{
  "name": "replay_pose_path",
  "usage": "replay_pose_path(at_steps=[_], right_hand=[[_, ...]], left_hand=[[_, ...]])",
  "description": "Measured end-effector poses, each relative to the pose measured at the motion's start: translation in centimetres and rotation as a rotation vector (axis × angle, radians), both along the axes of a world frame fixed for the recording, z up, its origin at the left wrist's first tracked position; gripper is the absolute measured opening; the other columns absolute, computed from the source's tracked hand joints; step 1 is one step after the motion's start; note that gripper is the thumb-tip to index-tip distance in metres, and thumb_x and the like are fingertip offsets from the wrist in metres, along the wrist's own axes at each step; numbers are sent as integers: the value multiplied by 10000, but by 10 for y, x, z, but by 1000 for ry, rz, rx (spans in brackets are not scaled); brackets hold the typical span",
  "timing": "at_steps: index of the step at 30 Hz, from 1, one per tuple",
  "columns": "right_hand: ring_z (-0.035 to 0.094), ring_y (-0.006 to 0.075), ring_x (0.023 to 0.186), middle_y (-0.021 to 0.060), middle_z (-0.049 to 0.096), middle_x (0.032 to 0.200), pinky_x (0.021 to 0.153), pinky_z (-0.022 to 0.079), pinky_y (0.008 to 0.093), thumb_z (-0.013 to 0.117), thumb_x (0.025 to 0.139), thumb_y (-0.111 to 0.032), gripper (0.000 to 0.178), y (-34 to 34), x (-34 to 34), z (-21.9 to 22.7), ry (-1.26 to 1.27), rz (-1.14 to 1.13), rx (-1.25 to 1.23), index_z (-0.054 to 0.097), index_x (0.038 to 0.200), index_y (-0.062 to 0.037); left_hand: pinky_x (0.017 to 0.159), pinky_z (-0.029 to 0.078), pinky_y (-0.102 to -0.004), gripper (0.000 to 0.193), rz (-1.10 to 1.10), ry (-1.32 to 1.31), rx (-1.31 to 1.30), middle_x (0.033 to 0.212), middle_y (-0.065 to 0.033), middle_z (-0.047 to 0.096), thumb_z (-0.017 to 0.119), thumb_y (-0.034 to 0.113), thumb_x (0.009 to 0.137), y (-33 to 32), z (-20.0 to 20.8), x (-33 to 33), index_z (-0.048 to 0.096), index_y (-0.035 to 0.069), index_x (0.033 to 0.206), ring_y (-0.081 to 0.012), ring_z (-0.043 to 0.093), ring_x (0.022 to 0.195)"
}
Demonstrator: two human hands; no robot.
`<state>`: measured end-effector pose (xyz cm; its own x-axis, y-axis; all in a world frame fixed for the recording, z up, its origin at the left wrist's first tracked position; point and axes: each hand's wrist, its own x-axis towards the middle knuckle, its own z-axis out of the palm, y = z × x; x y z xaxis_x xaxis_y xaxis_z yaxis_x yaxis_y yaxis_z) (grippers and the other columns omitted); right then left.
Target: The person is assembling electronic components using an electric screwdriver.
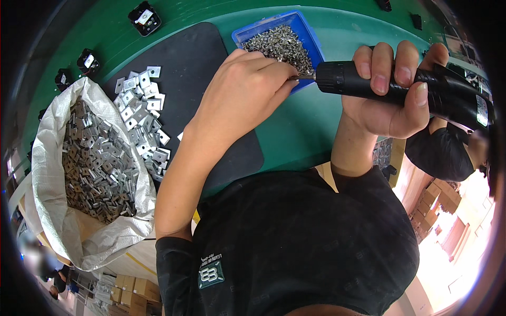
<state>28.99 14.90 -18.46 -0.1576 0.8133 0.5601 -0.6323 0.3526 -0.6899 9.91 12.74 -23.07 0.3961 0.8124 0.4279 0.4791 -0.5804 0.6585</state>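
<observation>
The left hand (240,97) pinches its fingers at the bit (305,77), though what they hold there is hard to make out. Above the green surface (298,126), the black power screwdriver (337,77) points left, long axis crosswise, gripped in the right hand (392,97).

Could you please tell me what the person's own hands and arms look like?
The left hand and right hand are bare, with no gloves or visible rings. Both forearms are uncovered, with no watch visible. The black shirt has short sleeves and a small green badge with a white emblem.
</observation>
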Motion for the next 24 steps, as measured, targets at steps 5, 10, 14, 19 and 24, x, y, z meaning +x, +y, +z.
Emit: replay_pose_path(at_steps=[5,10,14,19,24], right_hand=[[478,114,692,-2,512,891,716,411,328,507,875,-175,486,-1,0,-1,-24,18,21,381,1344,-181],[483,118,696,0,507,900,724,414,330,511,879,-178,482,1,-1,-2,-8,78,50,389,1345,-188],[478,119,692,3,501,905,723,412,330,509,882,-179,495,-1,-2,-3,-15,58,51,377,1358,-186],[473,120,689,6,498,892,717,409,334,504,883,-178,499,-2,-11,-8,-4,68,30,374,1365,-179],[515,176,618,66,525,864,644,470,385,508,858,-127,596,2,-13,-5,91,-10,55,284,1410,-113]], left_hand=[[697,477,-340,98,-20,62,-31,705,-65,653,701,141,778,-1,6,-3,682,54,819,-226,625,673],[720,482,-356,114,-16,44,-77,712,-78,650,700,155,774,1,9,-2,676,55,824,-252,637,702],[736,483,-367,148,-8,-10,-109,745,-89,656,706,163,756,2,10,4,672,56,852,-269,642,729],[777,485,-366,270,66,-37,-98,893,-87,681,754,179,697,-3,13,2,665,58,922,-278,649,868],[774,486,-336,259,130,-28,-73,897,-83,677,760,156,716,-18,26,-34,652,46,923,-259,650,871]])
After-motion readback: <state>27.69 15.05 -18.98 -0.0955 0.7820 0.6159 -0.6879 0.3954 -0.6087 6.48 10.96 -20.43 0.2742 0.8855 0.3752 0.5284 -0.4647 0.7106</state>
